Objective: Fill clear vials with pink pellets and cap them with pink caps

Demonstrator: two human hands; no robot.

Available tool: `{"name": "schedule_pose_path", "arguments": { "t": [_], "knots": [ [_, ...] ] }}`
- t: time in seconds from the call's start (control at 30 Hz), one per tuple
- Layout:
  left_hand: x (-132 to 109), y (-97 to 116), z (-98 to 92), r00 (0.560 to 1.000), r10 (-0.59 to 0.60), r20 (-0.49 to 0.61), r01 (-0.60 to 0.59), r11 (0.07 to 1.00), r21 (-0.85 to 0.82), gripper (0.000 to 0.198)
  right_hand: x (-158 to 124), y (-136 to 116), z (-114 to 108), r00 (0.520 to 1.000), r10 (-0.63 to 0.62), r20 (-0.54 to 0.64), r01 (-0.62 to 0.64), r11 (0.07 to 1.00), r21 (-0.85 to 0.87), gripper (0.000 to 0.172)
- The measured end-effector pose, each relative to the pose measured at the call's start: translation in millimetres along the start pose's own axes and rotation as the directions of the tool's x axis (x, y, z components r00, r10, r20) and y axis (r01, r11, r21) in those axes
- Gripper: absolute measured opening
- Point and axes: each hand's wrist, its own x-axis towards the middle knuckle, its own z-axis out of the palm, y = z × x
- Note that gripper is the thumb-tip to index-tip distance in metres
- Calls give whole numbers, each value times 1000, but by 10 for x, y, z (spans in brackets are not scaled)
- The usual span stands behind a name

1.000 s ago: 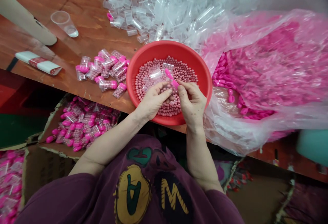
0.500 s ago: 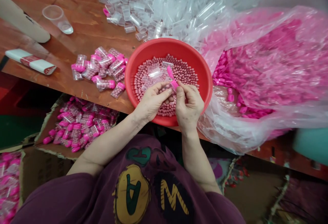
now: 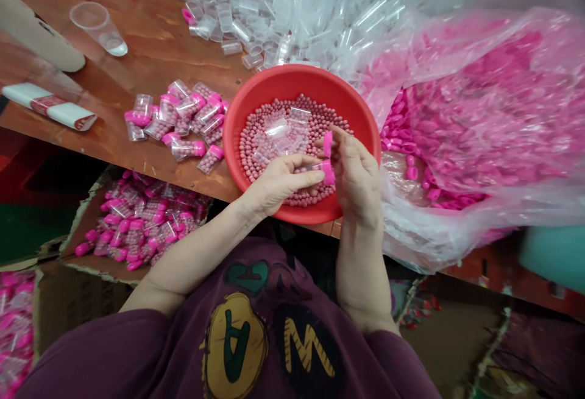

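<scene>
Over the red basin point(image 3: 368, 120), my left hand point(image 3: 276, 184) pinches a small clear bottle whose pink flip cap point(image 3: 328, 172) points right with its lid raised. Most of the bottle body is covered by my fingers. Beside the cap is my right hand point(image 3: 360, 170), its palm turned toward the raised lid and its fingers loosely extended; whether they touch the lid is hard to see. Pink beads point(image 3: 256, 120) fill the bottom of the basin. A few clear empty tubes point(image 3: 276, 127) lie on the beads.
Bead-filled bottles point(image 3: 183, 112) lie left of the basin, with more in a cardboard box point(image 3: 91, 204) below the table edge. Empty clear tubes point(image 3: 269, 9) are heaped behind. A plastic bag of pink caps point(image 3: 484, 106) sits right. A clear cup point(image 3: 94, 18) stands back left.
My right hand has let go of the cap and shifted right, its fingers opening. The bottle has moved slightly right and lower in my left hand, and its lid is still raised.
</scene>
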Motion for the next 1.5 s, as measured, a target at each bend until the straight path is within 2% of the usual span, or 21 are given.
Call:
{"name": "schedule_pose_path", "arguments": {
  "t": [0.07, 0.17, 0.23, 0.27, 0.33, 0.4, 0.43, 0.5, 0.6, 0.67, 0.73, 0.8, 0.87, 1.0, 1.13, 1.2, 1.27, 1.3, 1.4, 1.47, 1.5],
  "knots": [
    [2, 7, -18, 1000, -8, -1, 8, 999, -38, 30, 62, 14, 11, 996, 8, 89, -12, 999, 40, 46],
    [25, 30, -35, 998, -19, -54, 12, 992, -129, 22, 5, -33, 14, 996, -55, 63, 54, 998, 10, 44],
    [43, 51, -37, 996, -34, -83, 20, 986, -166, 16, -96, -63, -1, 987, -142, 71, 149, 984, -100, 43],
    [49, 61, -37, 995, -45, -89, 28, 984, -178, 13, -149, -66, -7, 977, -188, 104, 204, 964, -168, 47],
    [54, 77, -39, 994, -68, -83, 51, 980, -190, 9, -239, -42, 2, 948, -265, 174, 306, 908, -288, 71],
    [53, 86, -44, 994, -92, -61, 80, 980, -183, 7, -291, 12, 40, 933, -313, 176, 358, 855, -376, 92],
    [50, 88, -48, 994, -98, -52, 87, 982, -169, 8, -301, 42, 64, 930, -330, 158, 366, 833, -414, 95],
    [44, 85, -54, 995, -91, -37, 86, 987, -133, 10, -296, 93, 103, 918, -378, 120, 388, 790, -474, 92],
    [30, 58, -44, 998, -68, 3, 68, 994, -88, 16, -255, 118, 112, 863, -494, 104, 472, 715, -516, 83],
    [23, 19, -24, 1000, -19, -11, 19, 999, -40, 17, -230, 107, 89, 821, -560, 113, 528, 669, -523, 79],
    [26, -38, -6, 987, 117, -106, -109, 991, 84, 25, -217, 98, 62, 801, -585, 125, 553, 645, -527, 75],
    [41, -101, 3, 935, 301, -187, -243, 929, 278, 36, -216, 107, 42, 806, -576, 134, 549, 644, -532, 69],
    [59, -156, 4, 888, 424, -178, -312, 839, 445, 35, -224, 139, 35, 826, -547, 137, 524, 657, -542, 63],
    [62, -210, 37, 883, 460, -93, -329, 748, 576, 27, -238, 226, 66, 865, -473, 167, 480, 685, -548, 58],
    [57, -176, 64, 860, 503, -81, -341, 687, 641, 22, -172, 199, 99, 878, -440, 188, 471, 727, -499, 55],
    [65, -58, -48, 820, 570, -46, -383, 607, 696, 24, -77, 121, 61, 882, -398, 252, 470, 777, -418, 77],
    [51, 161, -306, 754, 657, -6, -410, 478, 777, 28, 51, 38, -36, 896, -329, 298, 426, 828, -365, 96],
    [31, 300, -483, 704, 710, -5, -401, 403, 823, 29, 117, 8, -100, 912, -289, 290, 385, 846, -368, 92],
    [-55, 711, -1056, 519, 853, -59, -245, 215, 945, 33, 253, -18, -272, 959, -150, 242, 253, 838, -483, 38],
    [-94, 864, -1299, 411, 909, -78, -118, 137, 984, 32, 256, -3, -298, 939, -17, 344, 228, 779, -584, 24],
    [-98, 882, -1337, 379, 924, -56, -73, 90, 993, 30, 232, 5, -274, 903, 62, 425, 245, 739, -628, 22]
  ]
}}
